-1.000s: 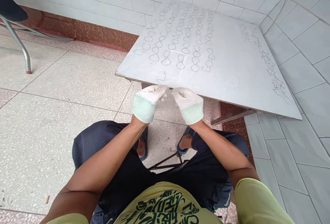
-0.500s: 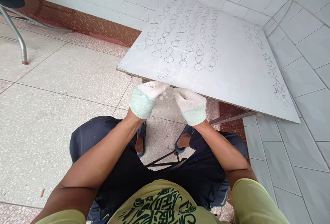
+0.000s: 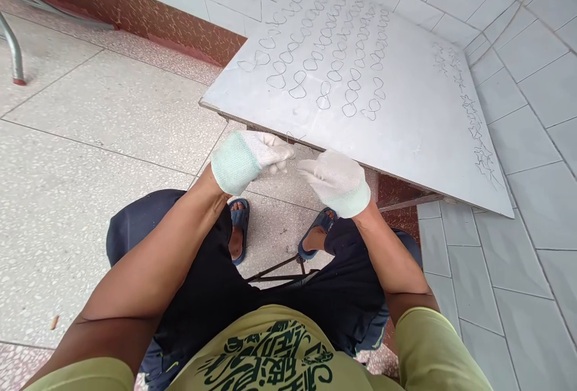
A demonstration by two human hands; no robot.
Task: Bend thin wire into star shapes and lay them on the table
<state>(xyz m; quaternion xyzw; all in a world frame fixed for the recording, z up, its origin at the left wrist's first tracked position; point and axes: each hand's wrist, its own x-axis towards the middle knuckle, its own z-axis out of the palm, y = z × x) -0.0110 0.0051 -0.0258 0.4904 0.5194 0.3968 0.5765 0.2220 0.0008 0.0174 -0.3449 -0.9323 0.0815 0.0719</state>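
Observation:
My left hand [image 3: 265,149], in a white glove with a pale green cuff, pinches a thin wire [image 3: 295,137]. The wire is bent into a zigzag that pokes up above the fingertips, in front of the board's near edge. My right hand [image 3: 332,176], gloved the same way, is closed with thumb and forefinger together close to the wire's lower part. Whether its fingertips grip the wire is too fine to make out. A small gap separates the two hands.
A white board [image 3: 406,139] slopes up ahead against the tiled wall. Rows of looped wire shapes [image 3: 351,90] lie on it, with star-like wire shapes [image 3: 473,121] along its right side. A metal chair leg [image 3: 15,54] stands on the floor at left.
My hands have moved slightly apart. The zigzag of wire above my left hand has turned and sits lower, and my right hand has rotated so its back shows more.

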